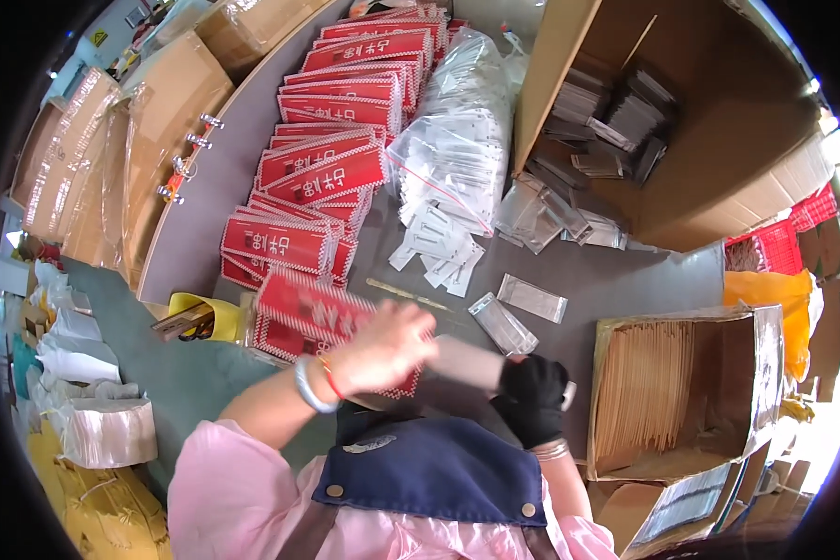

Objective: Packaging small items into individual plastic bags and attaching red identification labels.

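Observation:
A pale flat packet [469, 362], smeared by motion, spans the gap between my hands. My right hand [532, 397], in a black glove with bare fingertips, is closed around its right end. My bare left hand [387, 347] is at the packet's left end with curled fingers pressed together; whatever they pinch is blurred. Beneath that hand lie red printed sleeves [289, 313] with white patterned edges, the top one blurred. Just beyond my right hand, two flat see-through packets [502, 324] rest on the grey table [401, 261].
Overlapping rows of red sleeves [336, 112] fill the table's far left. Beside them lies a plastic bag of white packets [457, 140]. A tall carton [709, 159] with grey packets stands far right; an open box [644, 387] of tightly packed tan pieces sits nearer. A yellow holder [210, 317] hangs at the left edge.

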A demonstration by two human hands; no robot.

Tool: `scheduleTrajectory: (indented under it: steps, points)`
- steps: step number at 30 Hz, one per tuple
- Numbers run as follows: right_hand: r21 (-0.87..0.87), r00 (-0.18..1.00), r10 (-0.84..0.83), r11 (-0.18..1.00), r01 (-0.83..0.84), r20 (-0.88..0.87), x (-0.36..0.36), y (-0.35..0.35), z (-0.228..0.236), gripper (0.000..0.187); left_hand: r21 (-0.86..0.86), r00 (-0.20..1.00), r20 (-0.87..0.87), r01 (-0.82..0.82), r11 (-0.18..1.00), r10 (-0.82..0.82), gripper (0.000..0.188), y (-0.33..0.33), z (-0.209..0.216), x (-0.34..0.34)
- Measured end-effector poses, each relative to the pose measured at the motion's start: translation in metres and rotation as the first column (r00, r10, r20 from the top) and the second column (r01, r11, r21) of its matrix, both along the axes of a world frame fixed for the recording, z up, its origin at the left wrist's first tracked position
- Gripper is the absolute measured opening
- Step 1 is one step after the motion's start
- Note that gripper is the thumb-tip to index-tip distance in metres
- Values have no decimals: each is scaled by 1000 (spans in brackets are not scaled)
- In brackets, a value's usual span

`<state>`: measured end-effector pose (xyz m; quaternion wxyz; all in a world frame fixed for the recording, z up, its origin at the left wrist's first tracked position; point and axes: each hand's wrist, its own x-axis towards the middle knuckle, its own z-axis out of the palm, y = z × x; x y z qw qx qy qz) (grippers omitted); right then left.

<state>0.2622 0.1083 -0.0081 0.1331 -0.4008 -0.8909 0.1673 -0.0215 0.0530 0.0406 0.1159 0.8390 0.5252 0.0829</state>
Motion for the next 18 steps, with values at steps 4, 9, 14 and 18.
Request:
scheduleTrajectory:
  steps: [4, 9, 14, 18]
  points:
    - [-23, 990, -138, 990, 137, -35, 10, 4, 13, 60, 399, 862, -171, -383, 833, 478, 21, 3, 1, -58]
    - [-18, 997, -79, 997, 79, 17, 3, -5, 21, 64, -19, 758, 148, -640, 768, 635, 89, -48, -50, 23]
    - [-18, 996, 15, 1000, -13, 83, 7, -7, 19, 66, -76, 700, 238, -678, 731, 673, 98, -56, -73, 22]
    - [-104, 982, 118, 989, -103, 149, 3, -8, 27, 65, -91, 692, 260, -677, 731, 673, 99, -60, -74, 20]
